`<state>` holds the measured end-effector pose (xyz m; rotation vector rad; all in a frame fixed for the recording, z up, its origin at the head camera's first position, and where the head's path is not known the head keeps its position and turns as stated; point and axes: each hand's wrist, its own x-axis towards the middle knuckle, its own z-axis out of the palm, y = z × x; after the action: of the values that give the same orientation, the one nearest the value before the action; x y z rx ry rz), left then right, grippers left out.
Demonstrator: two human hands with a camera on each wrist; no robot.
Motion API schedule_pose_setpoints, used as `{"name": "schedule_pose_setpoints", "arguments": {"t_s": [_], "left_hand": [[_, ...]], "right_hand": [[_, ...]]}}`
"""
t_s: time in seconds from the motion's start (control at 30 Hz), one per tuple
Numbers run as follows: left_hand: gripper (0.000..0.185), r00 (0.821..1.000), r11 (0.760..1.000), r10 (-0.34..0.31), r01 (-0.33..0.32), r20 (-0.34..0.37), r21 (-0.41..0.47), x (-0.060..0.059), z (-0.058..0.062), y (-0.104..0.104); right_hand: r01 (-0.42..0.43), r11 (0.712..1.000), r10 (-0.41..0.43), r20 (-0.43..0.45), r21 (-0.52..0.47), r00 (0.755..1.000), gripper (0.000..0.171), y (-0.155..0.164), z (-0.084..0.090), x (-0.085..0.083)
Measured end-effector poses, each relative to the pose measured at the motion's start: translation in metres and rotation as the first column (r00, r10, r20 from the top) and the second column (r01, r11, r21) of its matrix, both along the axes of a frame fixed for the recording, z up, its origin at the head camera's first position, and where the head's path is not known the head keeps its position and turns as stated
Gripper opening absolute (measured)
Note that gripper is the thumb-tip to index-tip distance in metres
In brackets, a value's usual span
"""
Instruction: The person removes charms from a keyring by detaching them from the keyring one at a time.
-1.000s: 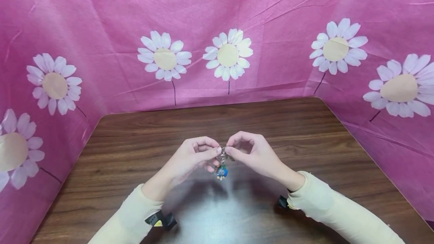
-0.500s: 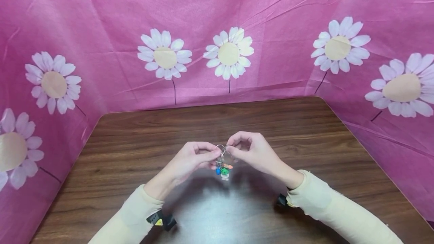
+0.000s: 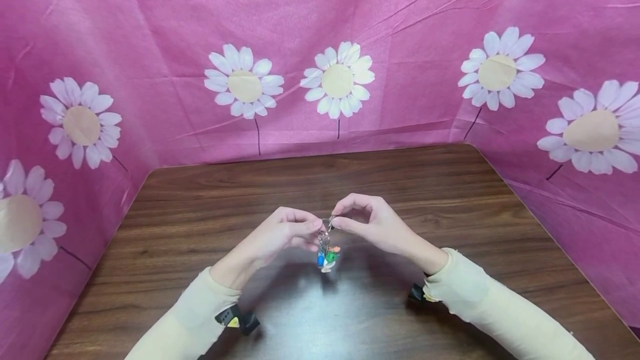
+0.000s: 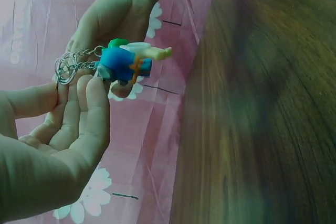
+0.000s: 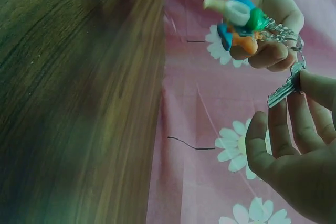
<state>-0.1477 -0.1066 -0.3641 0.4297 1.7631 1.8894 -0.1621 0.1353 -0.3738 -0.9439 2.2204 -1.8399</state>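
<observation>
Over the middle of the table both hands hold a keychain. My left hand (image 3: 280,238) pinches its metal rings (image 4: 65,69) between thumb and fingers. Short chains run from the rings to small figurine charms, one blue (image 4: 118,62) and one green and white (image 5: 247,17), with orange parts showing among them. The charms dangle below the fingers in the head view. A silver key (image 5: 285,88) hangs on the ring's right side, and my right hand (image 3: 377,226) pinches its head between thumb and index finger. The key's toothed blade points away from the thumb in the right wrist view.
The dark wood-grain table (image 3: 210,193) spreads under both hands. A pink cloth (image 3: 400,15) with white daisies encloses its back and sides. Black straps with small devices (image 3: 237,318) sit at the cuffs of the pale sleeves.
The charms have swung and turned between the hands, so the blue and green ones now hang side by side. The ring has tilted from its rounder look half a second ago. Both hands stay nearly in place.
</observation>
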Motion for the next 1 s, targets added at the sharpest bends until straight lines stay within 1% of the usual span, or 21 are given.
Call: {"name": "schedule_pose_setpoints", "arguments": {"t_s": [0.1,0.17,0.23,0.4,0.47,0.5,0.57,0.63,0.77,0.9,1.0], "left_hand": [[0.029,0.999,1.000,-0.002,0.002,0.050,-0.006,-0.001,0.001,0.002],[0.030,0.998,1.000,-0.003,0.003,0.058,-0.014,-0.001,0.002,0.003],[0.030,0.999,1.000,-0.002,0.004,0.052,-0.025,-0.001,0.003,0.004],[0.025,0.999,1.000,0.015,-0.015,0.032,-0.007,0.001,0.004,0.005],[0.023,1.000,1.000,0.020,-0.021,0.017,0.010,0.002,0.005,0.004],[0.023,1.000,1.000,0.020,-0.021,0.010,0.015,0.003,0.006,0.004],[0.021,1.000,1.000,0.013,-0.014,0.008,0.025,0.003,0.008,0.005],[0.019,1.000,0.999,-0.008,0.007,0.020,0.037,0.003,0.009,0.005],[0.017,0.997,0.998,-0.052,0.051,0.051,0.030,0.002,0.010,0.006],[0.018,0.996,0.997,-0.078,0.078,0.034,0.007,0.002,0.010,0.006],[0.020,0.995,0.995,-0.095,0.095,0.006,-0.001,0.003,0.009,0.006]], "right_hand": [[-0.014,1.000,0.014,-0.021,-0.008,1.000,0.012,0.000,-0.002,-0.001],[-0.008,1.000,0.008,-0.051,-0.005,0.999,0.011,0.000,-0.003,-0.002],[0.003,1.000,-0.003,-0.074,0.000,0.997,0.011,0.000,-0.004,-0.002],[0.024,1.000,-0.023,-0.055,0.008,0.998,0.014,0.000,-0.006,0.000],[0.016,1.000,-0.015,-0.076,0.012,0.997,0.018,0.000,-0.007,0.001],[0.007,1.000,-0.006,-0.103,0.010,0.995,0.020,0.000,-0.007,0.001],[-0.017,1.000,0.017,-0.148,-0.001,0.989,0.022,0.000,-0.005,0.001],[-0.049,0.999,0.046,-0.170,-0.014,0.984,0.021,0.000,-0.003,0.001],[-0.077,0.997,0.073,-0.131,-0.024,0.989,0.017,0.002,0.001,0.002],[-0.078,0.996,0.073,-0.131,-0.034,0.989,0.016,0.002,0.002,0.002],[-0.065,0.997,0.058,-0.137,-0.049,0.989,0.017,0.002,0.002,0.002]]}}
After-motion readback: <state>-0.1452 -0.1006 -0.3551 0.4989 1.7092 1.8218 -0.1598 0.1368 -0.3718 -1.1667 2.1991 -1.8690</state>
